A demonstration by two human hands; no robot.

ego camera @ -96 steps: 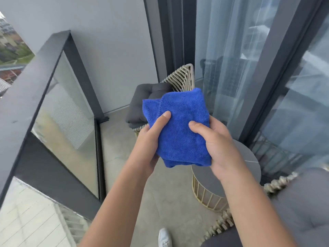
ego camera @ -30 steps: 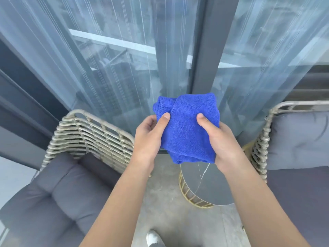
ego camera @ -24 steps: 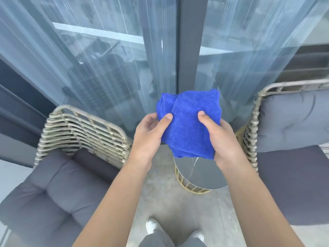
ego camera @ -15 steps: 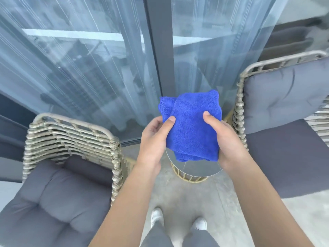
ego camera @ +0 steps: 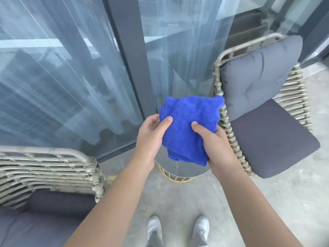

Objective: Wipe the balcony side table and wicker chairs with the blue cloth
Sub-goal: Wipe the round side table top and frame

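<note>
I hold a folded blue cloth (ego camera: 188, 129) in front of me with both hands. My left hand (ego camera: 151, 138) pinches its left edge with the thumb on top. My right hand (ego camera: 215, 145) grips its right side. Directly below the cloth stands the round side table (ego camera: 179, 169) with a grey top and a yellow wire base, mostly hidden by the cloth. One wicker chair (ego camera: 53, 173) with a grey cushion is at the lower left. A second wicker chair (ego camera: 229, 132) with grey seat and back cushions is on the right.
Glass sliding doors with sheer curtains (ego camera: 71, 68) and a dark frame post (ego camera: 128, 56) rise behind the table. The concrete floor (ego camera: 267, 202) runs between the chairs. My two white shoes (ego camera: 154, 227) stand just short of the table.
My view has swung from the balcony railing round to the doors and tilted down. The table now sits under the cloth, and both chairs flank it. Both hands keep their hold.
</note>
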